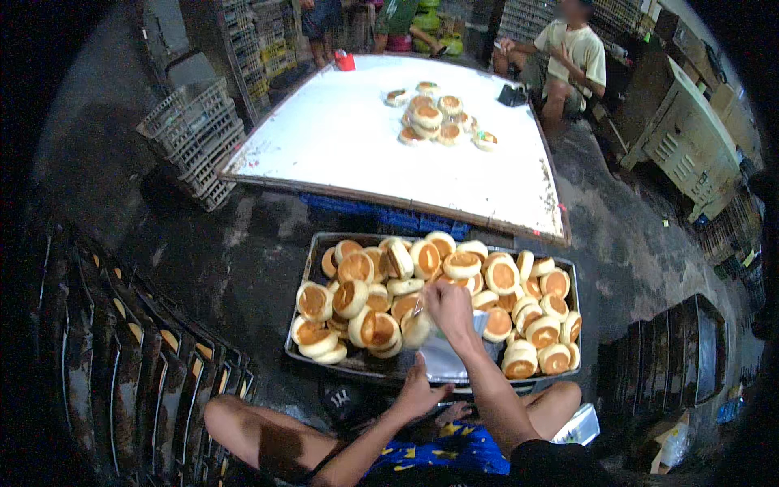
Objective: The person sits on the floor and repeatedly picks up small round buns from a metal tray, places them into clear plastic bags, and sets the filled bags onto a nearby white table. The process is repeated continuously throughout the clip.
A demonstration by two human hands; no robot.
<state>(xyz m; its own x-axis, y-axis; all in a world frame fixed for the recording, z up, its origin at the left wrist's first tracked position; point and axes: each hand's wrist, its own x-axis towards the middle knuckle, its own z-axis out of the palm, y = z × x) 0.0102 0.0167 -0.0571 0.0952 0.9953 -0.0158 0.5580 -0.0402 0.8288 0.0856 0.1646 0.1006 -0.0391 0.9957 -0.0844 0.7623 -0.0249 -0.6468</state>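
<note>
A dark metal tray (pixel 389 367) heaped with round, browned buns (pixel 502 275) lies before me. Over its middle, my right hand (pixel 451 307) is curled with its fingers bent down beside a bun (pixel 417 330) that looks to be in clear plastic; blur hides the exact hold. Below it, my left hand (pixel 420 388) is at the tray's near edge, thumb raised and fingers apart, by a stack of clear plastic bags (pixel 447 360). Whether the left fingers touch the bags cannot be told.
Beyond the tray stands a white-topped table (pixel 341 140) with a pile of buns (pixel 427 115). Stacked dark trays flank me at left (pixel 137 365) and right (pixel 663 359). Plastic crates (pixel 195 137) stand left of the table. A person (pixel 572 58) sits at its far right; others are behind it.
</note>
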